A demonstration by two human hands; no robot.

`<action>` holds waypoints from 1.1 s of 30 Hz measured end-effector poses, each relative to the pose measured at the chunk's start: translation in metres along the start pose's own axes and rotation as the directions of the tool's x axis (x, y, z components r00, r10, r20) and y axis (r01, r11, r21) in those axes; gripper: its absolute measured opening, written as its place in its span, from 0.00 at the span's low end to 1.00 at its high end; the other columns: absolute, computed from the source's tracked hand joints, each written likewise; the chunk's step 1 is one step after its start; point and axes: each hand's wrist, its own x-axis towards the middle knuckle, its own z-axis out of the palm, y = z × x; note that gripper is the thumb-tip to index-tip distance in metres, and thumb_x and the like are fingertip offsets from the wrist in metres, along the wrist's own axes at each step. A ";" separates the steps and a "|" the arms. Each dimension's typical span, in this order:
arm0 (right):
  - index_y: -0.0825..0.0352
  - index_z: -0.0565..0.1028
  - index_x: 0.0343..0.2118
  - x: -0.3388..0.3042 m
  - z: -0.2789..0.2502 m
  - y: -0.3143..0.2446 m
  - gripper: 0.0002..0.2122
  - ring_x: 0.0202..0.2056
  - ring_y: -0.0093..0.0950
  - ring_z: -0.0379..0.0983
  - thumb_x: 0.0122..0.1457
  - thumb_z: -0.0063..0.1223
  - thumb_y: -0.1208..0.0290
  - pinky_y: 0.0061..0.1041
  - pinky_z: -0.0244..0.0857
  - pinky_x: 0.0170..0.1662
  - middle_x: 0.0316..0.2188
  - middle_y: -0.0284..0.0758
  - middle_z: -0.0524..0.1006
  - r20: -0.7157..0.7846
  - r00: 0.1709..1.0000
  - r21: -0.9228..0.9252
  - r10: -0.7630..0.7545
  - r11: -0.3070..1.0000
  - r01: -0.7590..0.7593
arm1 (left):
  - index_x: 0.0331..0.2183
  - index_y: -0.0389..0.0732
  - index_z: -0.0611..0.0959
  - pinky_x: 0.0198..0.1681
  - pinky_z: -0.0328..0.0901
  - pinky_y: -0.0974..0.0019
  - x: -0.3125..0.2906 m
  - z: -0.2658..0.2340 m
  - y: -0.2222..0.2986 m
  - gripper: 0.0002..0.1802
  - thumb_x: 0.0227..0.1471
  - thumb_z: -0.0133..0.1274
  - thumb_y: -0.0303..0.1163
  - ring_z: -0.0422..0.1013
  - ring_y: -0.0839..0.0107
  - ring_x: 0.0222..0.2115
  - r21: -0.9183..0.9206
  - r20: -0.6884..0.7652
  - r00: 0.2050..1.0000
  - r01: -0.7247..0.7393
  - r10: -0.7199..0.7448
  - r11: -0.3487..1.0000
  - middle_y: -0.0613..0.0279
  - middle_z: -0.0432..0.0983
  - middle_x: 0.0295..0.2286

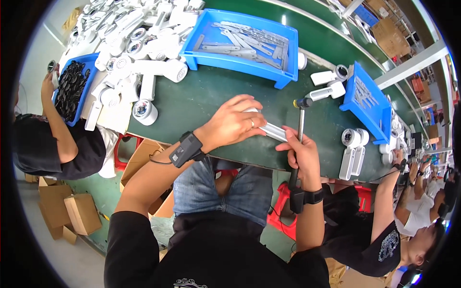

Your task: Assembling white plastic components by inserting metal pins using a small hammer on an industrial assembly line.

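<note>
My left hand (235, 122) is closed over the rounded end of a white handheld device (274, 132), with its handle pointing right above the green bench. A ring is on one finger and a black strapped box is on the wrist. My right hand (305, 156) grips the dark shaft of a small mallet (302, 102), whose black and yellow head points away from me. The thumb and fingers of that hand are also at the far end of the device's handle. My left fingers cover much of the device's head.
Ahead, a blue tray (191, 60) holds grey flat strips; another blue tray (349, 105) stands right. White devices (144, 36) are heaped at left, and two white units (353, 152) lie right. A co-worker's hand (48, 86) is by a bin of black parts (72, 91). Other people sit right.
</note>
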 end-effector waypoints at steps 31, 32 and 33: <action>0.64 0.49 0.77 -0.132 0.015 0.012 0.28 0.18 0.10 0.56 0.78 0.36 0.68 0.14 0.51 0.21 0.19 0.20 0.63 -0.114 0.940 -0.103 -0.320 0.945 0.310 | 0.36 0.55 0.93 0.54 0.69 0.60 0.017 0.026 0.012 0.07 0.52 0.68 0.36 0.78 0.73 0.30 -0.037 0.061 0.998 -0.014 0.017 0.999 0.73 0.87 0.36; 0.64 0.50 0.77 -0.126 0.015 0.024 0.28 0.19 0.10 0.55 0.77 0.37 0.69 0.14 0.51 0.23 0.20 0.20 0.62 -0.141 0.907 -0.037 -0.398 0.917 0.397 | 0.36 0.55 0.93 0.54 0.69 0.60 0.015 0.025 0.014 0.07 0.52 0.68 0.36 0.78 0.73 0.30 -0.037 0.059 0.998 -0.012 0.014 0.999 0.73 0.87 0.36; 0.62 0.51 0.77 -0.111 0.019 0.029 0.28 0.21 0.10 0.55 0.77 0.38 0.68 0.15 0.51 0.24 0.20 0.20 0.61 -0.134 0.932 -0.114 -0.337 0.939 0.324 | 0.36 0.55 0.93 0.56 0.69 0.59 0.013 0.024 0.014 0.08 0.51 0.68 0.36 0.78 0.72 0.30 -0.032 0.073 0.997 -0.006 0.009 0.999 0.73 0.87 0.36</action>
